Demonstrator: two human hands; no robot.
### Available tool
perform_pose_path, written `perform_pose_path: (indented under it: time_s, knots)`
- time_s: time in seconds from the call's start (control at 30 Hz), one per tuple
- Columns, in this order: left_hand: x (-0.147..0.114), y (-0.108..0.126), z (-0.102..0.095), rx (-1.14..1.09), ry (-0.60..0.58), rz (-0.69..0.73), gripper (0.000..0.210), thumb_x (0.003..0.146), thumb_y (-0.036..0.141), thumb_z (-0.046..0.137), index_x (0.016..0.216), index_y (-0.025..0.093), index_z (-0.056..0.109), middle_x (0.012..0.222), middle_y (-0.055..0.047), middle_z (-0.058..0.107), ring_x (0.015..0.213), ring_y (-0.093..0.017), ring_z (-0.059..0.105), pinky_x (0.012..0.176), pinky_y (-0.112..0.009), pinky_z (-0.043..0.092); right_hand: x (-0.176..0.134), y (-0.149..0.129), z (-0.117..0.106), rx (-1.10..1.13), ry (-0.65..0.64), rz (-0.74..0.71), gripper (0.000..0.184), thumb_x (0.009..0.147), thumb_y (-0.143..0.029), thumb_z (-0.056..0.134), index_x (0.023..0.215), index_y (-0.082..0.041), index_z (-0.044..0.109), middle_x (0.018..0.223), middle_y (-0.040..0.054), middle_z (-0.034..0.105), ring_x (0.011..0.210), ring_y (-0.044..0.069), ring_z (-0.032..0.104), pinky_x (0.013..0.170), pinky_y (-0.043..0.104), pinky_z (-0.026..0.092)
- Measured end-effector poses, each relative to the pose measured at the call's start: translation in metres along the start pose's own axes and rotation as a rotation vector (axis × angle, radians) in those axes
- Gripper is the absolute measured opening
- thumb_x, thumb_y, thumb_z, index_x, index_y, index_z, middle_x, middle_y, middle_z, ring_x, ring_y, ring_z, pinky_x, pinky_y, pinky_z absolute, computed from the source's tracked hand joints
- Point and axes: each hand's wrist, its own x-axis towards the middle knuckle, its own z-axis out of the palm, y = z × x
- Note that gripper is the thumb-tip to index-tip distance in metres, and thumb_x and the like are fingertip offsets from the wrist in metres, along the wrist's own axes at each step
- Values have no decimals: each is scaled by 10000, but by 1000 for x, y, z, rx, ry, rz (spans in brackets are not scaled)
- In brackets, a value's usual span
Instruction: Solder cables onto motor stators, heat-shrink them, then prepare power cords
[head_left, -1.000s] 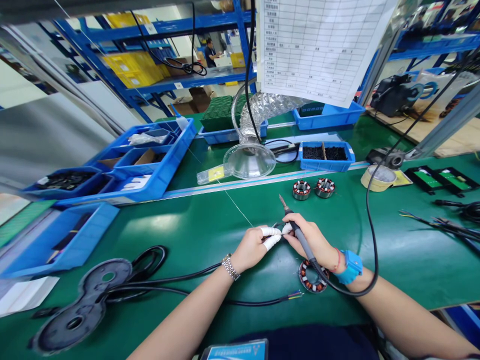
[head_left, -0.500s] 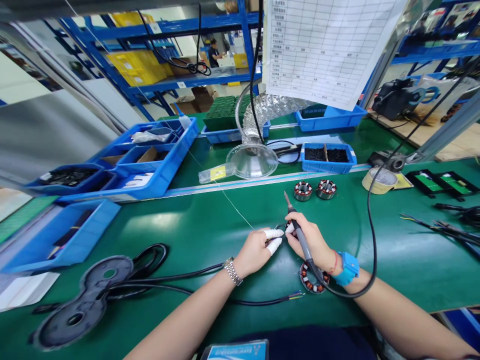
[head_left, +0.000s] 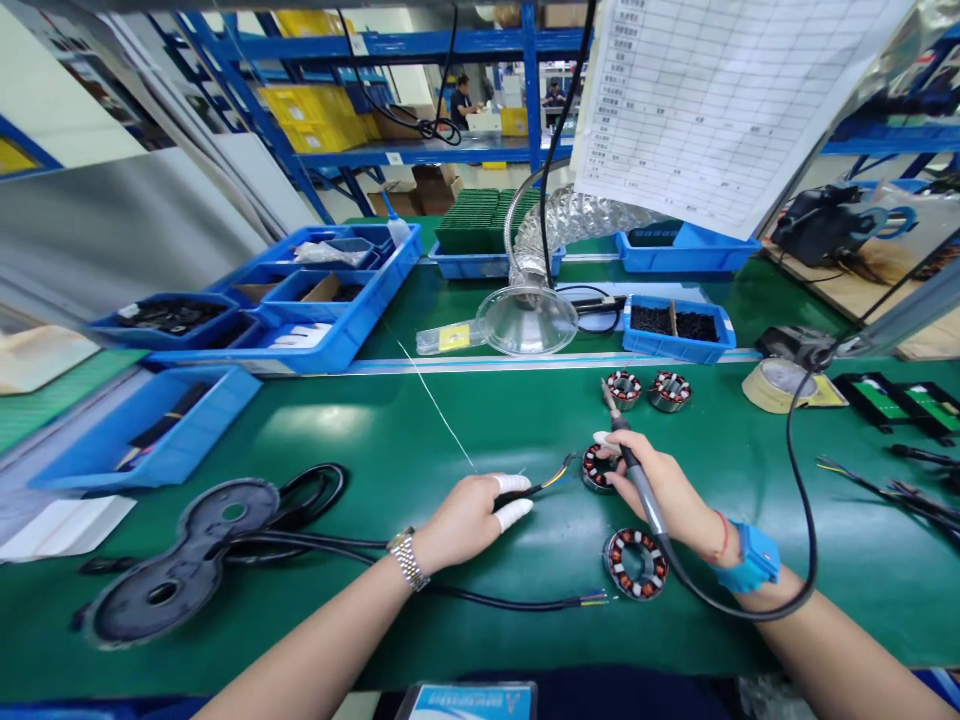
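Note:
My left hand (head_left: 466,520), with white finger cots, is closed on a black cable (head_left: 517,495). The cable's stripped colored wires (head_left: 559,474) reach toward a copper-wound motor stator (head_left: 592,477). A soldering iron (head_left: 643,492) lies in the grip of my right hand (head_left: 670,487), its tip pointing up and away. Fingers of that same hand also touch the stator. Another stator (head_left: 616,577) rests nearer to me, below the right hand. Thin solder wire (head_left: 442,415) runs from the back of the bench to my left hand.
Two more stators (head_left: 624,390) stand beyond the right hand. A fume funnel (head_left: 527,325) and a blue bin (head_left: 679,345) sit behind. On the left are a grey figure-eight housing (head_left: 180,560) and blue trays (head_left: 330,350). A yellow tin (head_left: 776,385) stands at right.
My left hand has drawn back left with the cable, away from my right hand. The right hand has shifted right, and the stator by it now shows more fully. The camera view has moved too.

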Motion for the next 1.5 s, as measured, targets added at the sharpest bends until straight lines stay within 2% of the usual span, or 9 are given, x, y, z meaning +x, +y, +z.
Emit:
perform_pose_path:
  time_s: [0.1, 0.27, 0.43, 0.57, 0.73, 1.0, 1.17, 1.33, 1.5]
  knots:
    - [7, 9, 13, -140, -10, -30, 284, 806, 337, 491, 969, 186, 667, 1030, -64, 672, 945, -235, 603, 861, -341, 436, 8, -4, 11, 4, -25, 1, 430, 792, -127, 475, 1195, -215, 354, 1007, 81, 602, 838, 152, 597, 738, 278, 478]
    - [32, 18, 27, -376, -65, -110, 285, 801, 301, 447, 669, 132, 634, 652, -33, 654, 573, -138, 567, 561, -236, 440, 14, -8, 22, 39, -26, -8, 451, 772, -111, 490, 1189, -217, 357, 952, 52, 585, 703, 112, 567, 702, 263, 483]
    - [47, 11, 29, -404, 39, -153, 297, 814, 334, 407, 701, 125, 586, 621, -23, 603, 485, -98, 486, 472, -202, 372, 8, -6, 20, 55, -1, -8, 468, 758, -105, 509, 1184, -222, 355, 955, 45, 570, 777, 125, 571, 748, 275, 489]
    - [52, 5, 28, -362, 81, -153, 290, 805, 342, 422, 671, 138, 577, 591, -8, 582, 483, -103, 465, 483, -211, 355, 2, -4, 11, -99, -8, -47, 423, 771, -157, 529, 1164, -221, 387, 1034, 76, 560, 899, 182, 558, 808, 339, 472]
    - [58, -3, 19, -271, 119, -143, 277, 788, 325, 442, 625, 156, 590, 586, -4, 594, 497, -121, 484, 508, -227, 356, 10, 7, 11, -296, -43, -82, 389, 801, -193, 532, 1175, -234, 432, 979, 75, 599, 844, 209, 548, 779, 382, 459]
    - [103, -36, -19, -82, 275, -187, 252, 790, 255, 452, 624, 153, 612, 554, -12, 598, 506, -138, 522, 545, -238, 374, 84, 40, 33, -336, 45, -100, 439, 777, -158, 555, 1200, -193, 444, 933, 83, 595, 815, 206, 539, 761, 386, 461]
    - [124, -48, -25, -25, 301, -184, 241, 809, 233, 449, 713, 129, 644, 623, -39, 655, 504, -142, 565, 556, -253, 424, 110, 50, 36, -328, 92, -121, 449, 758, -121, 561, 1189, -164, 442, 969, 102, 591, 876, 215, 562, 795, 403, 466]
    - [109, -50, -41, 45, 372, -134, 261, 813, 281, 456, 909, 161, 667, 930, -68, 692, 877, -222, 623, 801, -300, 453, 88, 33, 18, -281, 134, -146, 432, 785, -175, 548, 1192, -186, 404, 1094, 107, 574, 1006, 208, 564, 875, 380, 457]
    - [43, -49, -67, 125, 423, -107, 302, 815, 311, 458, 1022, 184, 639, 1096, -73, 634, 1033, -245, 558, 932, -355, 397, 11, -2, -30, -205, 123, -38, 416, 788, -216, 556, 1167, -223, 385, 992, 79, 630, 931, 199, 612, 840, 352, 483]
